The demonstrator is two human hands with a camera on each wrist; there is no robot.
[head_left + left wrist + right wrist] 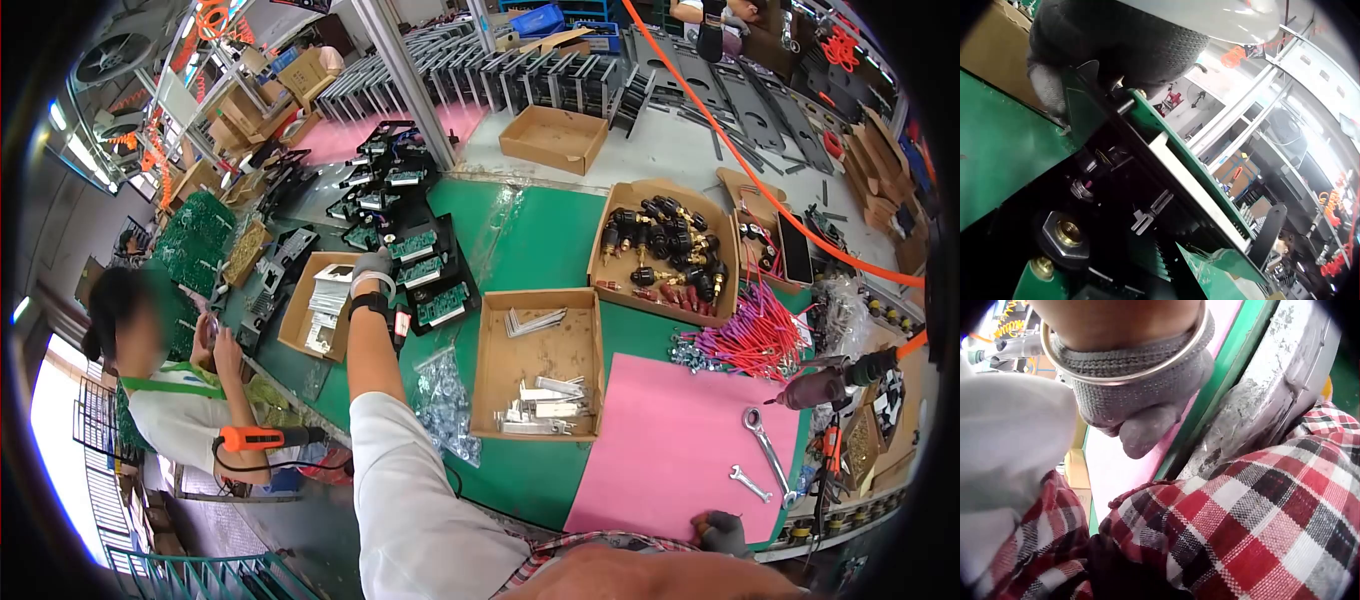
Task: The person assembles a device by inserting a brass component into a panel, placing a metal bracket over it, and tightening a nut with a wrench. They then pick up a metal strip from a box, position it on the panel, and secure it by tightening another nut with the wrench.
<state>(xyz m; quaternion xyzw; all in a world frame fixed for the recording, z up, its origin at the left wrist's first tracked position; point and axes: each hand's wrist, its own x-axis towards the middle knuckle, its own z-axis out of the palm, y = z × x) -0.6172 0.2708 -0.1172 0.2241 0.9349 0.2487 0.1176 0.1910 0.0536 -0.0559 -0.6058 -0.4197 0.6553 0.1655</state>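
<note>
My left hand (372,270), in a grey glove, reaches to a group of black panels with green circuit boards (440,305) on the green table. In the left wrist view the gloved fingers grip the corner of a black panel (1141,140), tilted up, with a green circuit board (1179,147) along it. A brass-centred hex nut (1067,234) shows below it. My right hand (722,532), also gloved, rests on the pink sheet (660,440) by the table's front edge. Its fingers are loosely curled and hold nothing in the right wrist view.
A box of white brackets (485,360) stands mid-table, beside a bag of small parts (445,400). Rightward lie a box of black fittings (600,270), red wires (755,335), a ratchet wrench (768,450) and a hanging air tool (815,388). Another person (180,410) is at left.
</note>
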